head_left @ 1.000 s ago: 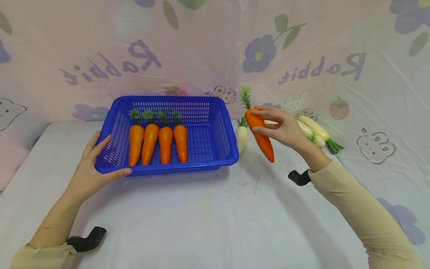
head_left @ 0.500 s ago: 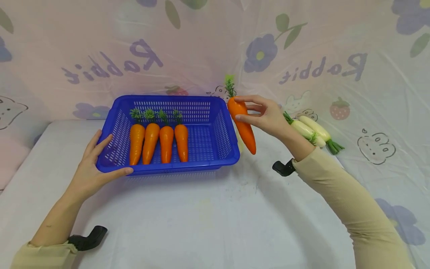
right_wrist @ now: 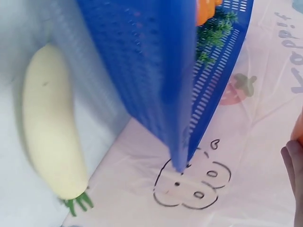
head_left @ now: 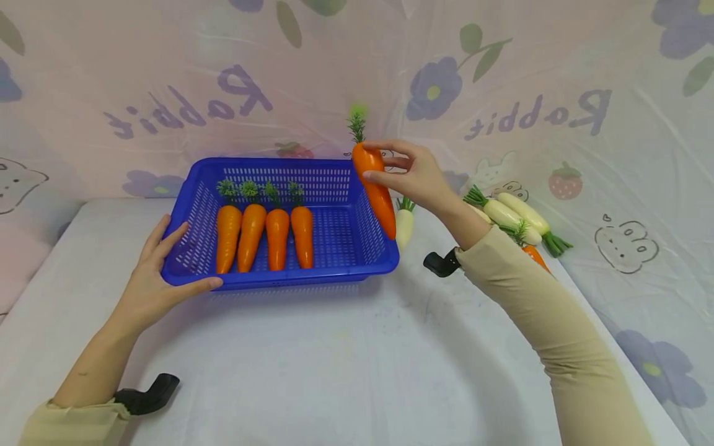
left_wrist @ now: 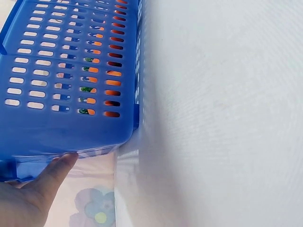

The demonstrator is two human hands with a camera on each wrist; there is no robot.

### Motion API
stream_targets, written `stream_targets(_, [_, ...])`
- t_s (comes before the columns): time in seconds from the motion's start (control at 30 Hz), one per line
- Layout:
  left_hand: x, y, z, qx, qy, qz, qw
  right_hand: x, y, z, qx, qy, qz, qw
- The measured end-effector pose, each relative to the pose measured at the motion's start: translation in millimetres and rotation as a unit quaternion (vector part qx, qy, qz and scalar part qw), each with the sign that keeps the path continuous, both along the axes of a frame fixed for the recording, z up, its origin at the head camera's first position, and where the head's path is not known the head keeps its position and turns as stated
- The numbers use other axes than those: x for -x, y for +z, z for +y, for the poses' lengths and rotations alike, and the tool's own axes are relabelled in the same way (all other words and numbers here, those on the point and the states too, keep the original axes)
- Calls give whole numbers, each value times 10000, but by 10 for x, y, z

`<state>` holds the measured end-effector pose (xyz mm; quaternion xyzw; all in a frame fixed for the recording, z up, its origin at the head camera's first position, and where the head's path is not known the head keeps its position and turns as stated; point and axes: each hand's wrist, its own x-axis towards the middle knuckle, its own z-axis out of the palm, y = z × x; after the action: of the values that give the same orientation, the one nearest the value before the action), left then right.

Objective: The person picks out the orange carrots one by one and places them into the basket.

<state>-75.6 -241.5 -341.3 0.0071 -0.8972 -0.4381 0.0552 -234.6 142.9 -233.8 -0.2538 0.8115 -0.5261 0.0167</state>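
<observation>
With my right hand point(head_left: 421, 176), I am pinching a carrot point(head_left: 381, 204) at its thick end; its tip is slanting down across the right wall of the basket point(head_left: 340, 272). Whether it is touching the rim, I cannot tell. My left hand point(head_left: 150, 279) is spreading wide over the left near corner. For good control, holding a firm pinch and clearing the rim is probably serving best. Bare basket floor is showing right of four carrots point(head_left: 277, 241); a white radish point(head_left: 404, 229) is lying just outside.
</observation>
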Motion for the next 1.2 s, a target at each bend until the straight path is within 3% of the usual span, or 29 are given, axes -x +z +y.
stream_targets(0.33, [1, 0, 0, -42, -5, 2, 10000, 90, -24, -282, -34, 105, -81, 9999])
stream_targets(1.2, [-4, 7, -16, -129, -30, -15, 9999, 312, -209, -668, -376, 205, -88, 9990])
